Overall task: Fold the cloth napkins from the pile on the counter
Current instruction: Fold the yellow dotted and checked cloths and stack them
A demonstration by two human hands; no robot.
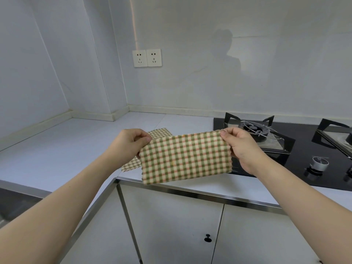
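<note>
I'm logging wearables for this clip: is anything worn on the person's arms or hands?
Nothing that shows. The left hand and right hand are bare, with no gloves, rings, watch or bracelets visible. Both forearms are uncovered; no sleeve reaches into view. Fingernails look short and unpainted.

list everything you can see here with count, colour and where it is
checked cloth napkin held up: 1, green, cream and red, in the air over the counter's front edge
checked cloth napkins lying flat: at least 1, same colours, on the counter behind the held one
white counter: 1, runs round the corner
black glass gas hob: 1, right side of the counter, 2 burners with black pan supports
round silver knob: 1 fully in view, front of the hob
white wall sockets: 2, side by side on the wall
white cabinet doors: below the counter, 1 black knob
left hand: pinches the held napkin's upper left corner
right hand: pinches its upper right corner
</note>
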